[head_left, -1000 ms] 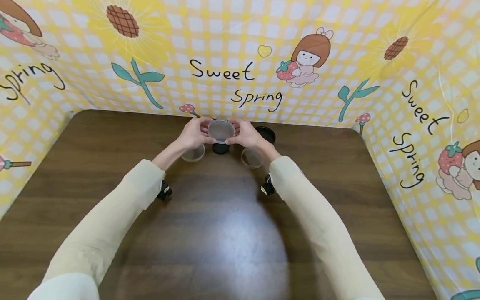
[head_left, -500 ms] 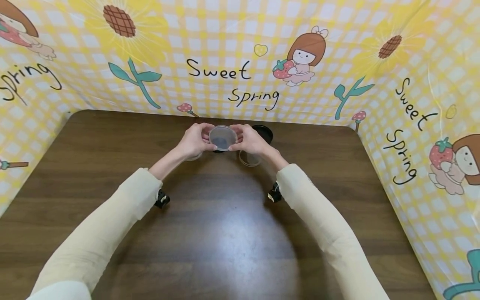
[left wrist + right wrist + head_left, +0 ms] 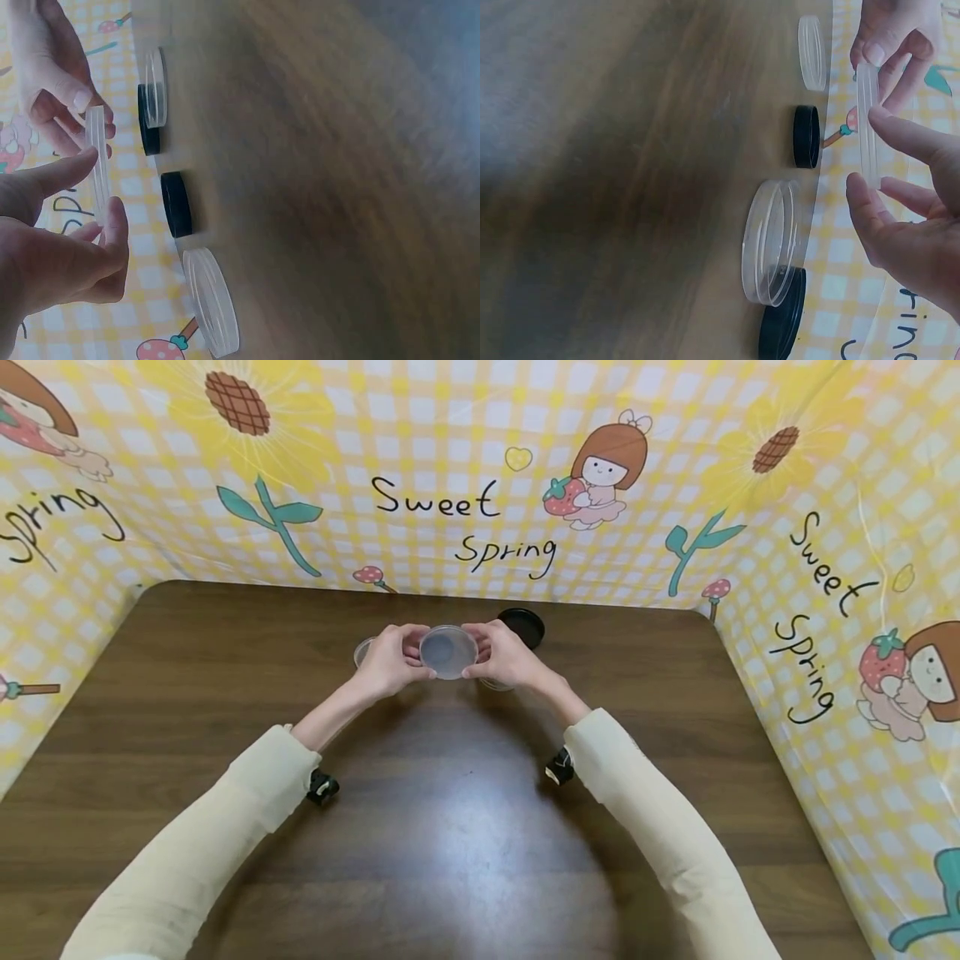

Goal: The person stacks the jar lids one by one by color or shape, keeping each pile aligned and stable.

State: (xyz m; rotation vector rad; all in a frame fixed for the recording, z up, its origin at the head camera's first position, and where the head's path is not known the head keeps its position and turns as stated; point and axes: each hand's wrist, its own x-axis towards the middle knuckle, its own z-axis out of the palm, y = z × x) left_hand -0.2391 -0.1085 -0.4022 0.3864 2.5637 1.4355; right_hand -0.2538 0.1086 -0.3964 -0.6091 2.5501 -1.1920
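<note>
Both hands hold a clear, shallow round petri dish up over the far part of the table. My left hand pinches its left edge between thumb and fingers; my right hand does the same on the right. Seen edge-on in the left wrist view, the dish is thin, with several rim lines along its side. Below it on the table stands a small black round lid or cap, hidden from the head camera by the held dish.
One clear dish lies on the table to the left, another to the right, partly covered by my right hand in the head view. Beside that one is a wider black round lid. A patterned cloth stands behind the table.
Both hands have drawn the held petri dish slightly toward me, still gripping its two sides. The small black piece beneath has passed out of the head view, behind the dish.
</note>
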